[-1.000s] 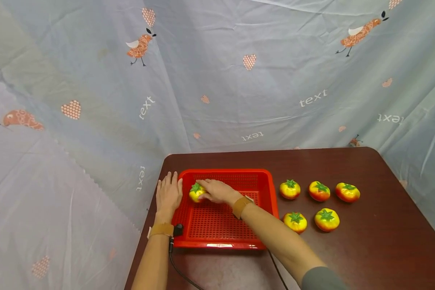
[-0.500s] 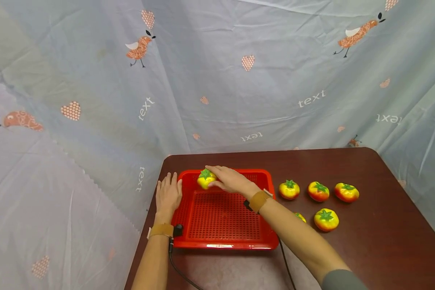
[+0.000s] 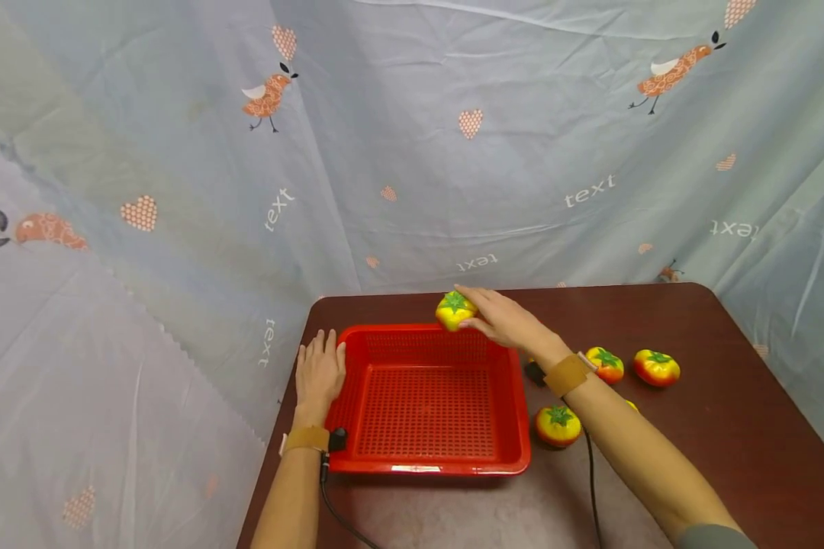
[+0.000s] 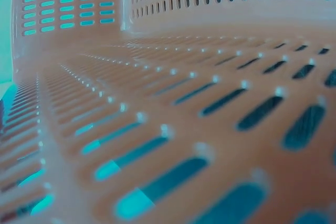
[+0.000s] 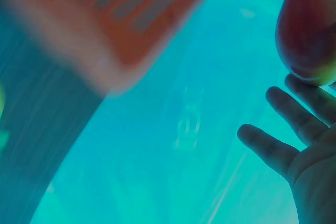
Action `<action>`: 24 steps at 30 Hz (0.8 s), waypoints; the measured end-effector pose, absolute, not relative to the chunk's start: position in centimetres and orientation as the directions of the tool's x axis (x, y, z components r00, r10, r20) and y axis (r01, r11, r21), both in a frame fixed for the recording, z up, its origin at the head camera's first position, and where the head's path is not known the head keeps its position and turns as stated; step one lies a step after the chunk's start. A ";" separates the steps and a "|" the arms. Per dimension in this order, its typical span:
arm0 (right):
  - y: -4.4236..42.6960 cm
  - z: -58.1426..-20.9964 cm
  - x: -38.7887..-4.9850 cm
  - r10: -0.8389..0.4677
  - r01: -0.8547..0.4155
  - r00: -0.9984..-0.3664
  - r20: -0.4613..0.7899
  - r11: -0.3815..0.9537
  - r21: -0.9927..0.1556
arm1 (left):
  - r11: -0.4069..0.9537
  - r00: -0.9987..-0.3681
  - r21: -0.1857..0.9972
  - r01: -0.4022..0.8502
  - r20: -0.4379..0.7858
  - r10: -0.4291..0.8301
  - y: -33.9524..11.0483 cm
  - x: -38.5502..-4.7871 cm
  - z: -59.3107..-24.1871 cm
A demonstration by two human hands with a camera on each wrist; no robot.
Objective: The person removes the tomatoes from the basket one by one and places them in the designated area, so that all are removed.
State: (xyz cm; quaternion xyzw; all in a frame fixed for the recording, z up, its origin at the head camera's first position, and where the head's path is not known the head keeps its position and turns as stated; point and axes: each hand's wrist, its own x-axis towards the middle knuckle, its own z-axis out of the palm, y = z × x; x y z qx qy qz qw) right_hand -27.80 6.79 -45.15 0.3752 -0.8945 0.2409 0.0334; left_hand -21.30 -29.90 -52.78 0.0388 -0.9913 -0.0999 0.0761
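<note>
My right hand [image 3: 511, 324] pinches a yellow-and-red artificial tomato [image 3: 455, 313] with a green star-shaped top. It is held up over the back rim of the red plastic basket [image 3: 429, 467]. The right wrist view shows the fruit's dark red side [image 5: 302, 35] at the fingertips, with the other fingers spread. My left hand [image 3: 320, 374] rests flat along the basket's left rim, fingers straight. Slotted basket walls [image 4: 173, 19] fill the left wrist view, and no hand shows there.
Right of the basket, similar tomatoes lie on the dark brown table [image 3: 741, 442]: one in front [image 3: 558, 425], another behind the forearm [image 3: 605, 364], a third farther right [image 3: 657, 367]. The right arm mostly hides others. A patterned curtain [image 3: 412, 152] hangs behind. Cables trail from both wrists.
My right hand has lifted the tomato out of the basket's back left corner and carried it up and to the right. The left hand has stayed on the rim.
</note>
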 end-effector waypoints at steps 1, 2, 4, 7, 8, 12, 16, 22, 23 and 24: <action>7.7 -45.0 -27.8 -0.645 -0.680 -0.724 0.245 0.609 -0.408 | 0.977 -0.985 0.202 -0.061 0.146 -0.091 -29.9 -21.4 -52.7; 8.7 -44.8 -27.7 -0.634 -0.670 -0.734 0.244 0.617 -0.412 | 0.978 -0.985 0.201 -0.061 0.147 -0.091 -29.9 -21.4 -52.7; 10.5 -44.5 -27.6 -0.612 -0.648 -0.754 0.239 0.634 -0.421 | 0.978 -0.985 0.198 -0.064 0.147 -0.094 -29.8 -21.5 -52.7; 13.2 -44.0 -27.3 -0.579 -0.618 -0.780 0.235 0.659 -0.427 | 0.979 -0.986 0.194 -0.067 0.138 -0.095 -29.8 -21.6 -52.7; 14.1 -43.9 -27.1 -0.569 -0.611 -0.787 0.239 0.667 -0.426 | 0.979 -0.986 0.193 -0.067 0.135 -0.094 -29.8 -21.6 -52.7; 17.7 -43.5 -26.2 -0.515 -0.576 -0.817 0.260 0.705 -0.414 | 0.978 -0.988 0.196 -0.065 0.124 -0.090 -29.7 -21.5 -52.8; 21.3 -43.4 -24.9 -0.452 -0.527 -0.850 0.271 0.747 -0.405 | 0.978 -0.987 0.199 -0.063 0.134 -0.091 -29.7 -21.4 -52.8; 25.6 -43.1 -23.0 -0.384 -0.473 -0.878 0.284 0.786 -0.398 | 0.977 -0.985 0.204 -0.064 0.147 -0.095 -29.9 -21.3 -53.1; 26.2 -43.1 -22.7 -0.379 -0.470 -0.879 0.288 0.790 -0.395 | 0.977 -0.984 0.205 -0.064 0.147 -0.096 -29.9 -21.3 -53.1; 26.8 -43.0 -22.4 -0.374 -0.466 -0.880 0.292 0.793 -0.392 | 0.977 -0.984 0.206 -0.063 0.149 -0.095 -29.9 -21.3 -53.1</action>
